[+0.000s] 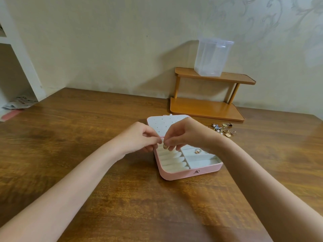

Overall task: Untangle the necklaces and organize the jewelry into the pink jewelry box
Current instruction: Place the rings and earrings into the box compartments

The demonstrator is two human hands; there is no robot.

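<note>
The pink jewelry box (176, 175) lies open on the wooden table, its white lid (157, 125) with small holes folded back. White ring rolls fill the left half. A gold ring (198, 151) lies in a right compartment. My left hand (141, 138) and my right hand (185, 135) meet above the box's back left corner, fingertips pinched together on a small gold piece (164, 146) that hangs over the ring rolls. A pile of loose jewelry (222, 129) lies on the table to the right of the box, behind my right wrist.
A two-tier wooden shelf (208, 109) stands against the wall behind the box, with a clear plastic container (212, 56) on its top tier. Papers (19, 103) lie at the far left beside a white shelf unit.
</note>
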